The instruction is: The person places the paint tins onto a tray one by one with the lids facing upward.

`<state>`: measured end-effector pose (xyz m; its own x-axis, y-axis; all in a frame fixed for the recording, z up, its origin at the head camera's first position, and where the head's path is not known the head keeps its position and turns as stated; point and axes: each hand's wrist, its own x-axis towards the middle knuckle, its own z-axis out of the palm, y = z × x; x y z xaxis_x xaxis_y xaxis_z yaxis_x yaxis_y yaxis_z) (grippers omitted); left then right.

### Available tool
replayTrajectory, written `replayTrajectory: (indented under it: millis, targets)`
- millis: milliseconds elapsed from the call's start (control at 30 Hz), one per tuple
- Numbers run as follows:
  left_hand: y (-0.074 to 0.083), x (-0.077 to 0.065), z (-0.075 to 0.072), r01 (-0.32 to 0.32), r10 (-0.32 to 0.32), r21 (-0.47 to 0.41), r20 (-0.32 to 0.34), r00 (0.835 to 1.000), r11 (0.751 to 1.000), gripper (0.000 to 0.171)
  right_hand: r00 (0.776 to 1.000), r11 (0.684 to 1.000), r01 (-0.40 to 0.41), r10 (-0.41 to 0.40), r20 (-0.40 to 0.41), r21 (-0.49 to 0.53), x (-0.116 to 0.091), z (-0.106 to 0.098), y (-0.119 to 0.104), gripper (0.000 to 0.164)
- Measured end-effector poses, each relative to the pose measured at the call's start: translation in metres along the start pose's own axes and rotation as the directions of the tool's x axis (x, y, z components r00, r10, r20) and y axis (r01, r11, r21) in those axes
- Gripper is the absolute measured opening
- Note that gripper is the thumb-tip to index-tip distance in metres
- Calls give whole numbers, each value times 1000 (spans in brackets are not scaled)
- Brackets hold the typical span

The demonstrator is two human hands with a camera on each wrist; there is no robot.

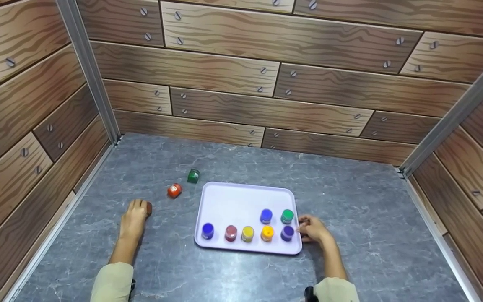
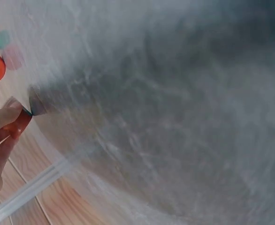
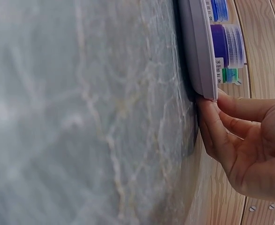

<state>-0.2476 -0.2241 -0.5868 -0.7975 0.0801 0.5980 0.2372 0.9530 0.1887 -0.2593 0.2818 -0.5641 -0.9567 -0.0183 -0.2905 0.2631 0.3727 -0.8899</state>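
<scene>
My left hand [image 1: 133, 220] pinches a small reddish-brown paint jar [image 1: 149, 208] left of the tray; in the left wrist view this jar [image 2: 18, 124] is tilted, its lower edge at the tabletop. At the right, my right hand [image 1: 316, 230] holds the side rim of a pale lilac tray [image 1: 229, 205], thumb above and fingers below, as the right wrist view of the tray [image 3: 198, 51] shows. Along the tray's near side stand a blue jar [image 1: 208, 231], a red jar [image 1: 231, 233], a yellow jar [image 1: 247, 234], an orange jar [image 1: 267, 233] and a purple jar [image 1: 287, 233]. Behind them are another blue jar [image 1: 266, 216] and a green jar [image 1: 287, 216].
On the grey marbled table [image 1: 241, 277], an orange-red jar [image 1: 174, 190] and a dark green jar [image 1: 193, 176] lie beyond the left hand, outside the tray. Wood-patterned walls [image 1: 224, 100] with metal corner strips enclose the table's back and sides.
</scene>
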Motion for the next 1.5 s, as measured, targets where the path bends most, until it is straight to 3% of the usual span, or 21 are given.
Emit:
replayTrajectory:
  millis: [200, 533, 900, 1200, 1500]
  targets:
    - [0, -2, -4, 67, -66, -44, 23, 998, 997, 33, 1000, 1000, 14, -14, 23, 7, -1, 0, -1, 31]
    - [9, 5, -10, 145, -143, -155, 23, 989, 977, 33, 1000, 1000, 4, -4, 9, -7, -2, -1, -3, 35]
    - [26, 11, -10, 139, -157, -230, -62, 986, 963, 33, 1000, 1000, 6, -6, 1, 16, -2, 1, -1, 34]
    - [44, 14, -8, 165, -203, -328, -84, 975, 930, 29, 1000, 1000, -1, 1, 5, 6, 0, 0, -1, 33]
    - [59, 17, -9, 208, -233, -384, -20, 972, 900, 32, 1000, 1000, 6, -6, 8, -11, -1, -1, 0, 33]
